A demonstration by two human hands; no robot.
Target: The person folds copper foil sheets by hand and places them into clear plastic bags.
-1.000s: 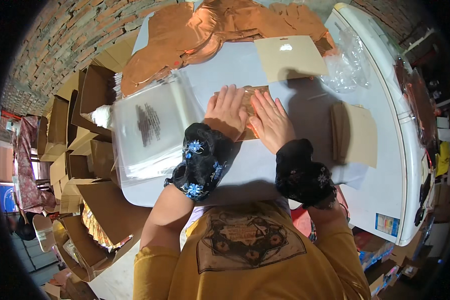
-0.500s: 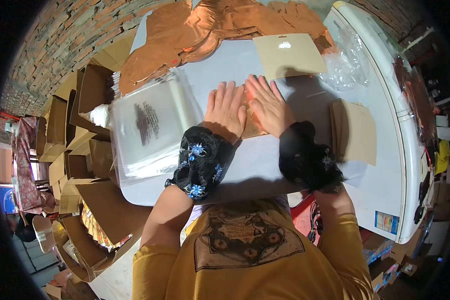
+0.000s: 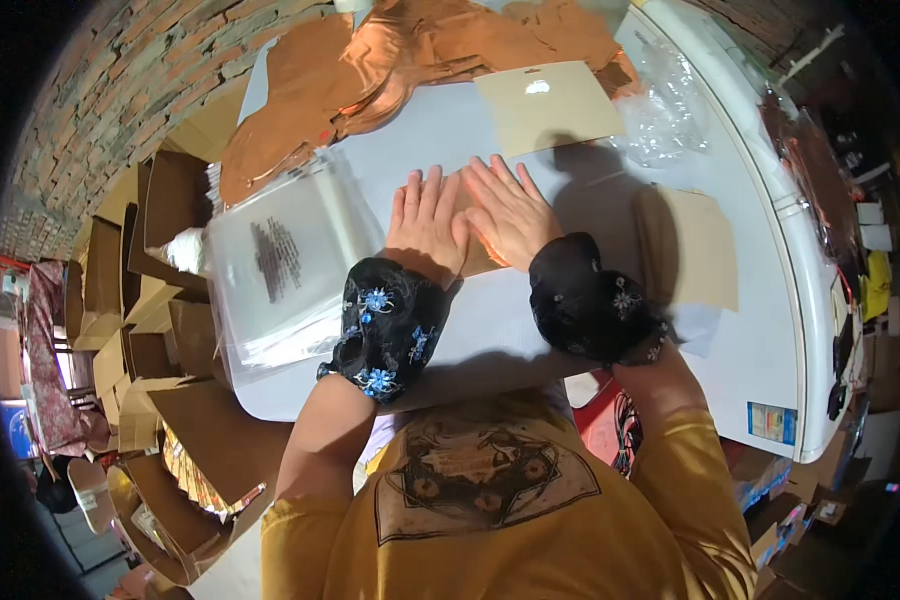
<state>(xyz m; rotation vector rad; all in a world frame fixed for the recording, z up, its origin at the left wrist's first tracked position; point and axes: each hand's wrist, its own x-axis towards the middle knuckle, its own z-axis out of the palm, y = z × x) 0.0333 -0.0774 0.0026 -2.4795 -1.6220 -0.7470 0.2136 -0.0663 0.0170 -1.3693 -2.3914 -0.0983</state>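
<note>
Both palms press flat on a small copper-coloured sheet (image 3: 484, 262), which lies on the pale tabletop and is mostly covered. My left hand (image 3: 429, 228) lies on its left side, fingers stretched out. Angled over the right side is my right hand (image 3: 515, 217), also flat, with its thumb near the left thumb. Black cuffs with blue flowers wrap both wrists. Beyond my hands, a cream card (image 3: 555, 112) with a slot near its edge lies partly over a spread of shiny copper-coloured sheets (image 3: 410, 65).
A stack of clear plastic bags (image 3: 315, 285) lies at the left of the table (image 3: 500, 325). Brown card pieces (image 3: 705, 240) lie at the right, below crumpled clear plastic (image 3: 665, 115). A white appliance (image 3: 745, 165) borders the right; open cardboard boxes (image 3: 175, 215) crowd the left.
The view has shifted slightly, so table and hands appear a little further left. Both hands remain flat on the copper-coloured sheet.
</note>
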